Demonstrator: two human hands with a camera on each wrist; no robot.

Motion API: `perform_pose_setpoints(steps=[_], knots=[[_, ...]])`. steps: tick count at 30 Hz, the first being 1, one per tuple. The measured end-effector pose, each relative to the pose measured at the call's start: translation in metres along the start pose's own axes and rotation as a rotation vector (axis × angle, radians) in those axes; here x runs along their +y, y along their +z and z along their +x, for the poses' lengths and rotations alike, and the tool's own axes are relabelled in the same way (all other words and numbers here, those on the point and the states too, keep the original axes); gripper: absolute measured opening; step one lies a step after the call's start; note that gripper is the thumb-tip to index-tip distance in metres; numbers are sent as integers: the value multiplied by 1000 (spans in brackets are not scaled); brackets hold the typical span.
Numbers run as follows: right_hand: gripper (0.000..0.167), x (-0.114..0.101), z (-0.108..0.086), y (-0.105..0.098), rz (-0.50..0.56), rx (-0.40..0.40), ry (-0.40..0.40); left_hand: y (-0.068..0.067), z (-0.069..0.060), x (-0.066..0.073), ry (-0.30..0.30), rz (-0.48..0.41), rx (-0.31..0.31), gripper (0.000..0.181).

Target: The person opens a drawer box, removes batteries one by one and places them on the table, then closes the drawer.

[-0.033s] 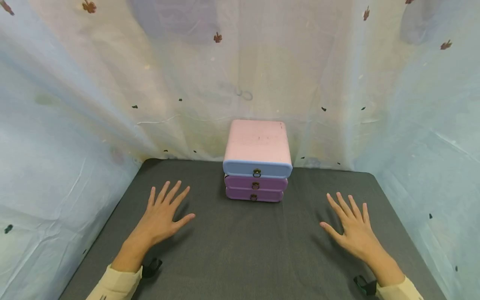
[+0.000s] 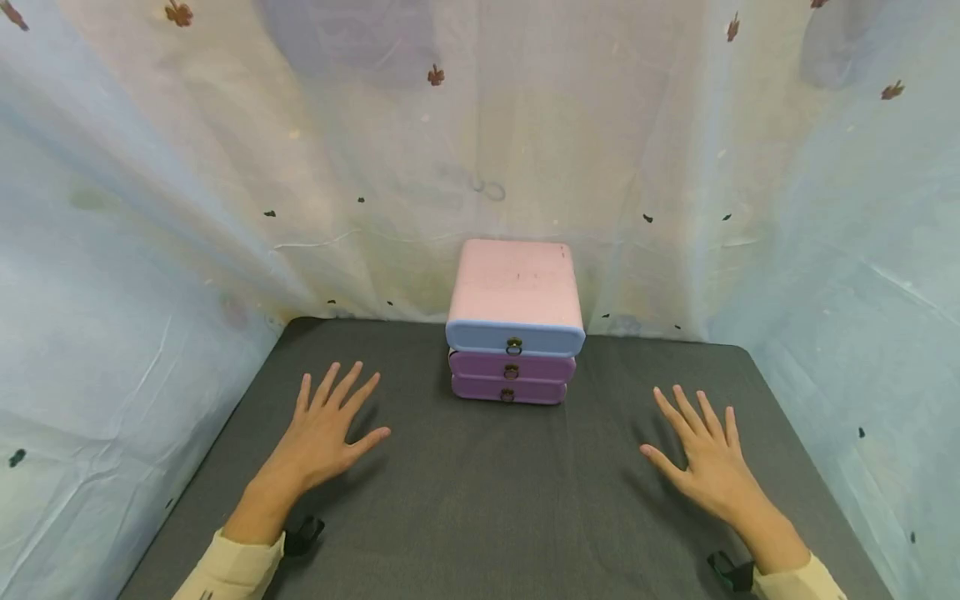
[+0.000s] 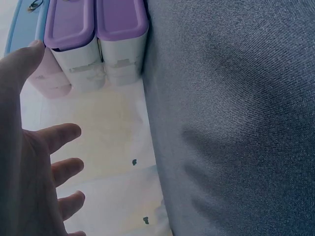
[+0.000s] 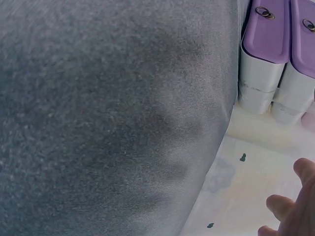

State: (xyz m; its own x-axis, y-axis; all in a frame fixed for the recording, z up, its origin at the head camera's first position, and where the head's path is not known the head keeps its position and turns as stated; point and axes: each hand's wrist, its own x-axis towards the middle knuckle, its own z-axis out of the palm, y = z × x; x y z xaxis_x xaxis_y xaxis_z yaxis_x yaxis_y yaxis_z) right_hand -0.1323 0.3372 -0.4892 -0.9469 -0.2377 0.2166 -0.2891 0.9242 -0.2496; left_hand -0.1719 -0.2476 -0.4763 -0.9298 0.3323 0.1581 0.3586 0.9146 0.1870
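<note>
A small stack of drawers with a pink top (image 2: 517,283) stands at the back middle of the table. Its upper drawer front (image 2: 480,337) is light blue; two purple drawer fronts (image 2: 476,367) sit below, and each front bears a small ring pull. My left hand (image 2: 322,442) hovers over the cloth left of the stack, fingers spread, holding nothing. On the other side my right hand (image 2: 705,471) is likewise spread, and it too holds nothing. Both are apart from the drawers. White drawer sides (image 3: 120,61) show in the left wrist view.
Dark grey cloth (image 2: 480,500) covers the table. A pale curtain (image 2: 600,150) with leaf prints hangs behind it and along both sides, close to the back of the stack. Each wrist wears a black strap (image 2: 303,536).
</note>
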Motion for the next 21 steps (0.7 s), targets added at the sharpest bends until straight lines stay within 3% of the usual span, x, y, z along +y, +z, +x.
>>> perform_pose_setpoints(steps=[11,21], knots=[[91,-5,-2,2,19,7,-18,1,1,1,42,6,59,90],[90,-16,8,2,63,33,-52,-3,13,9,57,6,41,91]])
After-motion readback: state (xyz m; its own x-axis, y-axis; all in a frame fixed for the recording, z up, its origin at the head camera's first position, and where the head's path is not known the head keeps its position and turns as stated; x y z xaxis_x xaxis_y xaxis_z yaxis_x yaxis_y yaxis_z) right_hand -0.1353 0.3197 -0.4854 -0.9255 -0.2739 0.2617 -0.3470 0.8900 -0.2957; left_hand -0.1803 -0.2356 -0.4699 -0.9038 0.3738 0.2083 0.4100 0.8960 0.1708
